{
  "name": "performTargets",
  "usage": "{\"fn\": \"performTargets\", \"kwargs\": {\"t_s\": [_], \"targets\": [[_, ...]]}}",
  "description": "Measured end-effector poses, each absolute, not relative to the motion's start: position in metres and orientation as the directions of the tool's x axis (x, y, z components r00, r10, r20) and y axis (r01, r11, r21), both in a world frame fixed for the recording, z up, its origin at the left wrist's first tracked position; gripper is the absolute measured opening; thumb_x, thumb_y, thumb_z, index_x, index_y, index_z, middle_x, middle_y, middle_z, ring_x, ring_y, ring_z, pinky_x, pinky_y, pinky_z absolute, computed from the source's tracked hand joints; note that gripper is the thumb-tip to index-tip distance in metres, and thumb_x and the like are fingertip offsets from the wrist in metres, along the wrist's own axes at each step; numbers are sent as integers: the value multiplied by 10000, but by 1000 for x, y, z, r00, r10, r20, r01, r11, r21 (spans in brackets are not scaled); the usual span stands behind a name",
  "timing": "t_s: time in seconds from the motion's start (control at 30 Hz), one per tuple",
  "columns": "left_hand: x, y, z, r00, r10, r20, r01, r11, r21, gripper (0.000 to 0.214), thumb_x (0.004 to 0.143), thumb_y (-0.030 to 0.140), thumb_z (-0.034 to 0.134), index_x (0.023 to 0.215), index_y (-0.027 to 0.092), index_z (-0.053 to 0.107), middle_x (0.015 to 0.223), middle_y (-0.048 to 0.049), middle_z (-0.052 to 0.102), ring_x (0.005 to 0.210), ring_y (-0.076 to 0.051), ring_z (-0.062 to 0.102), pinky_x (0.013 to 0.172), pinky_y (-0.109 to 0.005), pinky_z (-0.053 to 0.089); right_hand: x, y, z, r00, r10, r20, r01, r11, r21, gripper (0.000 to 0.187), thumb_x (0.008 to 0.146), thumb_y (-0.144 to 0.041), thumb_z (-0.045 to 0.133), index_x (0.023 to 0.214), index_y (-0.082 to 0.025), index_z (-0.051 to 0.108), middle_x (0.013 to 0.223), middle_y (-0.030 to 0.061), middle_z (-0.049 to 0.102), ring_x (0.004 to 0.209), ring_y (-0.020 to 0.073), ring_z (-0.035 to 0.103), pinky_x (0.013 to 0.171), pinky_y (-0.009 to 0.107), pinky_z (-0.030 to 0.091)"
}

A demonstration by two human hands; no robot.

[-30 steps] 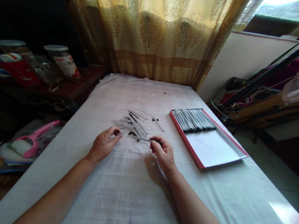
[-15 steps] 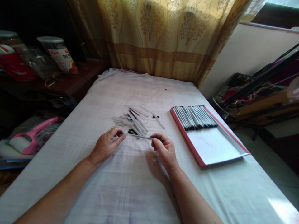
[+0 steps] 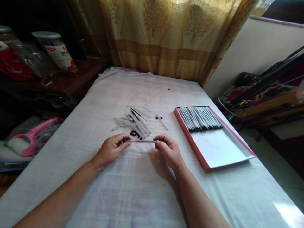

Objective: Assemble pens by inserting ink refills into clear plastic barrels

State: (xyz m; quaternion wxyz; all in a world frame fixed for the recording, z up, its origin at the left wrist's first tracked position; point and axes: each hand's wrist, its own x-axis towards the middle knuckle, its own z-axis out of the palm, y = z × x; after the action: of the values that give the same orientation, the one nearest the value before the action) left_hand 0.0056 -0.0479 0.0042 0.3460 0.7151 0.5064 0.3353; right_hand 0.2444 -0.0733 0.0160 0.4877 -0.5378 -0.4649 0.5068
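Both hands [image 3: 114, 148] [image 3: 169, 150] hold a thin rod [image 3: 143, 141] (crosswise).

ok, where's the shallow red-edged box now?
In the head view, the shallow red-edged box lies on the white cloth, right of the person's right hand, with slim white black-ended sticks lined up across its far end.

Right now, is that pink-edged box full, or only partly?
Only partly full. The pink-edged box holds a row of pen-like sticks across its far part; its near part shows uncovered white bottom.
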Motion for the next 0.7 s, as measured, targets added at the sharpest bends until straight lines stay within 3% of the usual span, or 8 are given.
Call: {"fn": "performTargets", "kwargs": {"t_s": [0.17,0.37,0.7], "targets": [[8,-48,4,264,958,112,489,-233,840,289,813,434,609,950,213,735,870,-36,751,778,-188,679,724,-266,533,246,-74,16,4,995,-101,61,-101,-993,206,733,-318,625,835,-173,730,572,-18,607,478,100,480,453,212,357],[6,-48,3,294,951,98,481,-236,845,243,784,411,644,888,216,744,862,-43,755,802,-201,692,754,-278,545,260,-72,13,-197,979,-59,248,-8,-969,226,805,-333,637,906,-187,776,626,0,667,538,122,554,476,214,404],[2,-44,2,293,949,120,475,-253,843,196,766,388,662,825,222,748,824,-43,759,771,-205,706,731,-281,557,253,-70,5,-241,970,40,313,117,-943,227,863,-294,569,914,-193,766,762,18,738,671,161,644,601,250,488]]}}
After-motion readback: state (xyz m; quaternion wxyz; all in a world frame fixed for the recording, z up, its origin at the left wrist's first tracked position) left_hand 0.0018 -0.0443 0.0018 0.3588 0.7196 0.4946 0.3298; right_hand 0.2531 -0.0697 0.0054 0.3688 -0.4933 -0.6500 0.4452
